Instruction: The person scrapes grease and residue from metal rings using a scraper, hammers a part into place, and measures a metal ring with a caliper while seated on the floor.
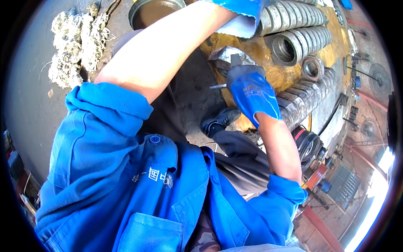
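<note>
"Entry one, head view: what is the left hand [247, 10] holding?"

"Cannot tell. Blue glove, one; the upper edge is cutting off the fingers and hiding the grip. Beside it, to the right, a long row of grey metal rings [289, 17] is lying."

"Entry two: how is the right hand [252, 88] sitting?"

"Blue glove, one, turning grey toward the fingers, and lying at the shiny metal piece [226, 54]. The glove is covering its own grip, so whether that is closing on anything, cannot tell. A thin metal rod [218, 87] is sticking out at the glove's left side; whether the hand is holding it, cannot tell."

"Where is the piece resting?"

"Just beyond the glove, at the near-left part of a yellow-brown surface [262, 52]; the glove is partly hiding it."

"Remaining stock?"

"A second ring row [308, 41], lying below the first; a single thick ring [320, 67], lying near its end; a third, darker row [308, 94], running to the right of the right hand. At upper left, a round pan [132, 19] is holding something brown, and a pile of whitish fibres [67, 46] is lying near it."
</note>
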`<state>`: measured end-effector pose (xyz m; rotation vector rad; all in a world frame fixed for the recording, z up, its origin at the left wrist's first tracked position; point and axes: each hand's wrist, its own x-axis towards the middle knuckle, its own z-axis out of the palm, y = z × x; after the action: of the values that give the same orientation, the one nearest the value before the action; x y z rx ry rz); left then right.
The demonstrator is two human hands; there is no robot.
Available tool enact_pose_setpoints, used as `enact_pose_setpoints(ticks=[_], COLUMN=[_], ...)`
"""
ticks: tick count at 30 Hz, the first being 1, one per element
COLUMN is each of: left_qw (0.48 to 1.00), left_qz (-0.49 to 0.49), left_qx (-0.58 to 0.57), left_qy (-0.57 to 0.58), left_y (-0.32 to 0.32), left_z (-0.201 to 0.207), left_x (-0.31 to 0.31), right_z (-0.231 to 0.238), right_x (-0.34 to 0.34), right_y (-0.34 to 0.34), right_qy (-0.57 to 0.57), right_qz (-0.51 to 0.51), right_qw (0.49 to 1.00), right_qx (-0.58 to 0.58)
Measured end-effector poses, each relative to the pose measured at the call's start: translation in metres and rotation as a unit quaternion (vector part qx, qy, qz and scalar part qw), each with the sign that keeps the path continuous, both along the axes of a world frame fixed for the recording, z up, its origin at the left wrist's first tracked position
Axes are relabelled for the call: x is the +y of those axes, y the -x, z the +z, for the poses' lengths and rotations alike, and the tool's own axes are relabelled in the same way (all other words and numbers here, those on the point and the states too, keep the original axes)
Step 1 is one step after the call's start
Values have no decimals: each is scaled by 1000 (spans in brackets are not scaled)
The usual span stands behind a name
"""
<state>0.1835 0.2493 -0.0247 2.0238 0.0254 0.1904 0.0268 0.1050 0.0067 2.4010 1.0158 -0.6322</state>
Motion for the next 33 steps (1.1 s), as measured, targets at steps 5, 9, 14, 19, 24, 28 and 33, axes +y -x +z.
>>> enact_pose_setpoints(ticks=[5,9,14,19,24,28,33], left_qw=[1000,1000,1000,1000,1000,1000,1000], left_qz=[0,2,-3,-4,-5,-3,2], left_qx=[-2,0,-3,-2,-7,-7,-12], left_qy=[4,6,9,10,15,12,15], left_y=[-2,1,0,2,2,3,6], left_z=[1,-1,3,0,0,-1,-5], left_x=[-1,2,2,-1,3,4,13], right_z=[-10,-12,-12,-11,-14,-14,-17], right_x=[1,6,4,4,5,6,15], right_y=[-2,-4,-6,-1,0,-1,1], right_qy=[18,17,21,24,32,27,18], right_qz=[1,1,-8,-14,-23,-21,-7], right_qw=[1000,1000,1000,1000,999,999,1000], right_qx=[7,8,-1,-2,-8,-12,-23])
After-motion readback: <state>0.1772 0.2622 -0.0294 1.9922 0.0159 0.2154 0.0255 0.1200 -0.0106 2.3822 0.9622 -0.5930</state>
